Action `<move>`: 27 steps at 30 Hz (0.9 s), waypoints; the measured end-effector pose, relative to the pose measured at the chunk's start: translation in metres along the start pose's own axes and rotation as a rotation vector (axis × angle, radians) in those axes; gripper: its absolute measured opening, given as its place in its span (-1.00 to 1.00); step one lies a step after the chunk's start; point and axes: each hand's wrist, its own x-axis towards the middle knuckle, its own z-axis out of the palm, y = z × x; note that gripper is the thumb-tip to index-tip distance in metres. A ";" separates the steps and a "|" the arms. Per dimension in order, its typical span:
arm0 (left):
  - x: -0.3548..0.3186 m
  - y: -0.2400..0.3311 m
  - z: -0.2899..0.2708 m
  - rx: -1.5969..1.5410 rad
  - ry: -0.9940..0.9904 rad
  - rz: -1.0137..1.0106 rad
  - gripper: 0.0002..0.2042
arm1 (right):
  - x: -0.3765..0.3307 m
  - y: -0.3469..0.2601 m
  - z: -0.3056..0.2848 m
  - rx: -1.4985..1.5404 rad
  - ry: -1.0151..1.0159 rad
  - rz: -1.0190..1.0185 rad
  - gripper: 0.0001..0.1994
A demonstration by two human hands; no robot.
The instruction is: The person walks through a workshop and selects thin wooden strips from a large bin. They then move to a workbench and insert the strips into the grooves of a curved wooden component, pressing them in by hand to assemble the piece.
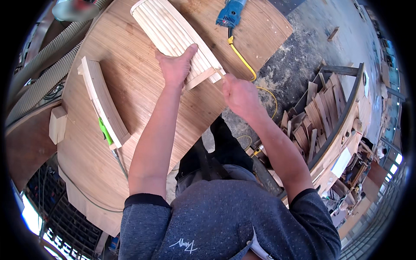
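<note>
A curved, slatted wooden panel [162, 27] of pale wood lies slanted on the round wooden table, with a crosspiece at its near end. My left hand [174, 68] grips across it, thumb stretched over the slats. At the panel's near right corner is my right hand [241, 96], closed in a fist. A short, thin, pale tip shows between that fist and the corner; what kind of thing it belongs to is hidden by my fingers.
A curved wooden piece [99, 97] stands left, beside a green-handled air tool [105, 131] with a hose. A blue power tool [231, 15] with a yellow cord [242, 60] lies at the far side. Wood offcuts [320, 110] fill a bin on the right. Ribbed hoses [45, 78] run at far left.
</note>
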 end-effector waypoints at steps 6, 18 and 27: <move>0.013 -0.022 -0.005 0.043 0.012 0.064 0.22 | 0.000 -0.010 -0.001 -0.044 -0.028 0.024 -0.87; 0.010 -0.015 -0.005 0.104 0.015 0.037 0.23 | 0.001 -0.020 -0.006 -0.097 -0.064 0.072 -0.83; 0.011 -0.016 -0.006 0.088 0.011 0.048 0.25 | 0.022 -0.036 -0.012 -0.184 -0.196 0.141 -0.83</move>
